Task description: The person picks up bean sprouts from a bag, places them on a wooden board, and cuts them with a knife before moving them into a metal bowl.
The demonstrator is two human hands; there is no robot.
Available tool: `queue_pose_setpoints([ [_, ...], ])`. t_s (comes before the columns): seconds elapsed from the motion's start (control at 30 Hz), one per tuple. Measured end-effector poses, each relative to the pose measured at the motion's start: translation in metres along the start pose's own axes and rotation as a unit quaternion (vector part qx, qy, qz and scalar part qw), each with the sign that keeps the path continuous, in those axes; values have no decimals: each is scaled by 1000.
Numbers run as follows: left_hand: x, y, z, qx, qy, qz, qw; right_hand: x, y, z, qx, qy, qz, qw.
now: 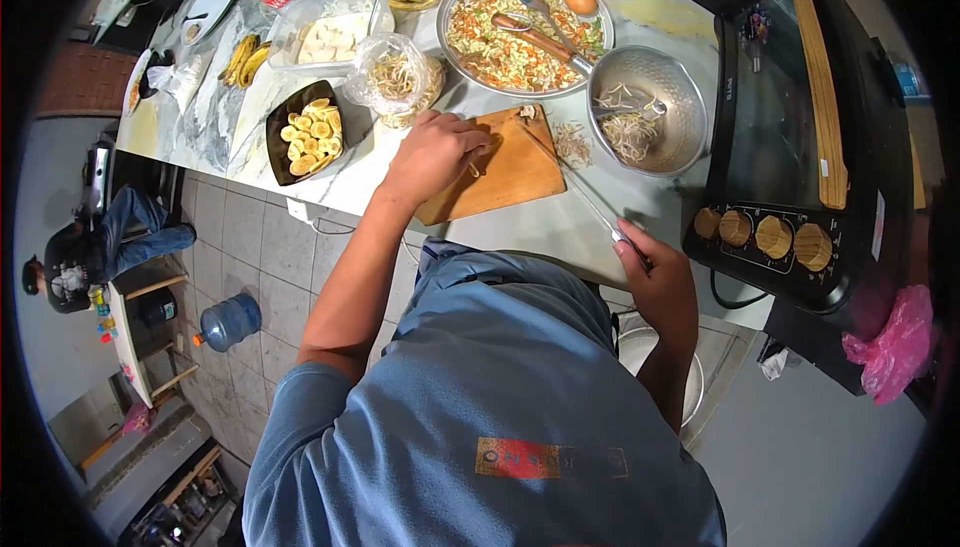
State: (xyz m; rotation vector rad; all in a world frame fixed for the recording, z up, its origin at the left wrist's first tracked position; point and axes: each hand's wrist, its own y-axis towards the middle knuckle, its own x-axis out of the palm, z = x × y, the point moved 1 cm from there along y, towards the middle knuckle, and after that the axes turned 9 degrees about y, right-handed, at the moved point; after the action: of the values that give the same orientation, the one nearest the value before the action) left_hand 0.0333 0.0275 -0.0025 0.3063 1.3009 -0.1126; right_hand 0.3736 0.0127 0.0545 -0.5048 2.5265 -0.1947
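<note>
My left hand (436,155) is closed over the left part of a wooden cutting board (520,167), its fingertips pinched around a small pale piece that is mostly hidden. In my right hand (655,275) is the handle of a long thin knife (592,202), its blade pointing up and left over the board. A small brownish scrap (527,113) lies at the board's far edge. Thin root-like bits (572,144) are scattered just right of it. Bean sprouts (628,135) sit in a metal bowl (685,112), and a plastic bag (392,77) behind my left hand holds more.
A large tray (447,42) of chopped vegetables carries an egg (580,1) and utensils. Sliced bananas fill a dark bowl (278,152) near the counter's front edge. A toaster oven (800,147) stands at right. On the floor are a water jug (230,327) and a seated person (85,262).
</note>
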Motion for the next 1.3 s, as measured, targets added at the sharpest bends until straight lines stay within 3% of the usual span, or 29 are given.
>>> queue_pose_setpoints([
  [0.17,2,12,14,-11,6,-5,1000,-5,-1,4,-11,7,15,1000],
  [0.23,5,6,12,-51,23,58,997,-6,-1,5,-8,9,17,1000],
  [0.33,1,-7,14,-124,45,15,991,-2,2,0,-7,10,18,1000],
  [0.4,2,-14,18,-145,48,4,988,3,3,-7,50,13,0,999],
  [0.53,12,-22,27,-187,56,4,981,16,4,-10,45,19,-29,998],
  [0.8,24,-20,35,-244,80,-3,966,27,5,-19,-66,21,-50,996],
  [1.13,26,-21,36,-275,39,2,961,30,5,-17,-51,11,-46,998],
  [1.3,21,-20,39,-283,30,-7,959,32,6,-14,-99,16,-36,994],
])
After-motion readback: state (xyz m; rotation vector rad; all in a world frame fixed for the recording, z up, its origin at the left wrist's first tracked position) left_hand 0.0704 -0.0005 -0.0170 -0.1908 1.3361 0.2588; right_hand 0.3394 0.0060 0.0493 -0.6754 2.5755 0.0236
